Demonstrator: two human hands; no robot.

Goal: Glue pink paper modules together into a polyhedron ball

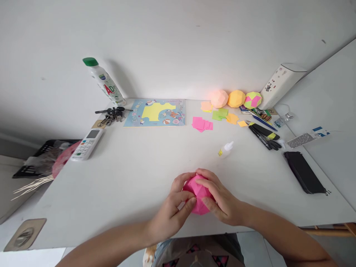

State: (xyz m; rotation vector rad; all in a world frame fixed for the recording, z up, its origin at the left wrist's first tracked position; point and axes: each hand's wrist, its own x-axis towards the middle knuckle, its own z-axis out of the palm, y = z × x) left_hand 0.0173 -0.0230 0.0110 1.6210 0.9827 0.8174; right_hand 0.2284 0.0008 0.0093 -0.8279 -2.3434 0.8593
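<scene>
A faceted pink paper ball [200, 202] is held between both hands near the table's front edge. My left hand [174, 207] grips its left side, with the thumb and a finger pinching at the paper surface. Curled over the top and right side is my right hand [222, 200], its thumb pressed on the front face. Parts of the ball are hidden under the fingers. A small white glue bottle [226, 149] with a pointed nozzle lies on the table beyond my right hand. Further back lie pink paper pieces [202, 124].
Along the wall stand a peach ball [219, 99], an orange ball [236, 98] and a green-and-pink ball [253, 100]. Cutters and pens [264, 135], a black pouch [305, 172] and a glass vial [283, 120] lie right. Left are a bottle [107, 83], keys [114, 115] and a remote [87, 144].
</scene>
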